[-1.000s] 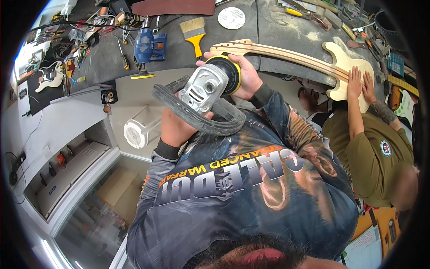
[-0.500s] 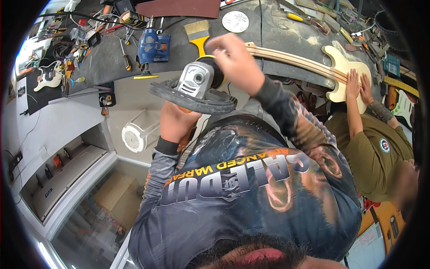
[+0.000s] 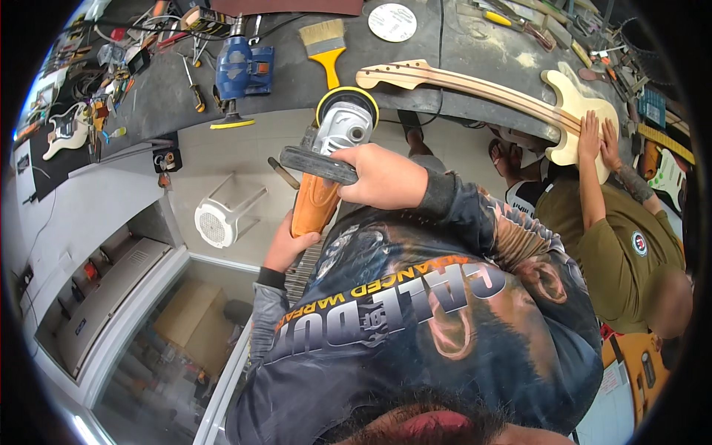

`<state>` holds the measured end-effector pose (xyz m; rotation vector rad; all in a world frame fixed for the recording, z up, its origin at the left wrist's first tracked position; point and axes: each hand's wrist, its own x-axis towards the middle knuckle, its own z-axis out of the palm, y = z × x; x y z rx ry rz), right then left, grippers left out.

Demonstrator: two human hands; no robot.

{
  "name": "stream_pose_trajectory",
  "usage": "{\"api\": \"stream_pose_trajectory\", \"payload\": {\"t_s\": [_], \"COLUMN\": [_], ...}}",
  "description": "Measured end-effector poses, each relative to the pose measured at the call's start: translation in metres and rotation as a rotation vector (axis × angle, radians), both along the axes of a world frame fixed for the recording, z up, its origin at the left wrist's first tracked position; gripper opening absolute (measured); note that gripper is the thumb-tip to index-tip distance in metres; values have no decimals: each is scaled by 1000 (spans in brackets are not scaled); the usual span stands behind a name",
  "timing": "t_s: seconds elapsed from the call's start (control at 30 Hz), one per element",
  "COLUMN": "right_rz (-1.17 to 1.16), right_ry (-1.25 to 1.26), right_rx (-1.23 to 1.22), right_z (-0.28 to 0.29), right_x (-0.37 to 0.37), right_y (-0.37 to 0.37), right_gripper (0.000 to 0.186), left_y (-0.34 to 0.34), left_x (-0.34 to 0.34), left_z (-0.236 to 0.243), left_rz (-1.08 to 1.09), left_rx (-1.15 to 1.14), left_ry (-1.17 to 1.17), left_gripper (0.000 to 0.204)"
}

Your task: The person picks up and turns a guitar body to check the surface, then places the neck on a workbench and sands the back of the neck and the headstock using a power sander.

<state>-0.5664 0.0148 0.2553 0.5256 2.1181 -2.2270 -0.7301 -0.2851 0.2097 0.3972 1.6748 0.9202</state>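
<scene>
My left hand (image 3: 288, 248) is wrapped round the rear of an orange and silver angle polisher (image 3: 317, 204), held in front of my body below the workbench edge. My right hand (image 3: 386, 176) grips its black loop handle (image 3: 308, 158). At the polisher's far end, a round backing pad (image 3: 326, 108) with a yellow rim faces the bench. Just beyond it on the bench lies a wide paintbrush (image 3: 324, 46) with a yellow handle. The headstock of a pale wooden electric guitar (image 3: 386, 75) reaches close to the pad's right.
A co-worker's hands (image 3: 593, 139) rest on the guitar's body at right. The dark workbench (image 3: 293, 81) holds a blue power drill (image 3: 236, 68), a white round disc (image 3: 393, 23), a screwdriver (image 3: 197, 98) and cluttered tools. A white stool (image 3: 216, 225) stands on the floor at left.
My right hand has come down from the pad side onto the loop handle. The polisher has turned, so its orange body and yellow-rimmed pad now show.
</scene>
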Motion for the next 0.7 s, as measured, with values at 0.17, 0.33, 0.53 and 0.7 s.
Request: {"api": "stream_pose_trajectory", "payload": {"t_s": [0.17, 0.33, 0.53, 0.7], "right_rz": [-101, -169, -255, -257], "right_ry": [-68, -113, -137, -110], "right_rx": [256, 357, 446, 433], "right_z": [-12, -20, -40, -48], "right_x": [-2, 4, 7, 6], "right_y": [24, 48, 72, 74], "right_gripper": [31, 30, 29, 30], "left_y": [1, 22, 63, 63], "left_x": [21, 39, 47, 54], "left_z": [2, -8, -10, -11], "left_rz": [-58, -149, -97, -80], "left_rx": [-102, -286, -311, -321], "left_ry": [-5, 391, 469, 454], "left_gripper": [76, 44, 26, 26]}}
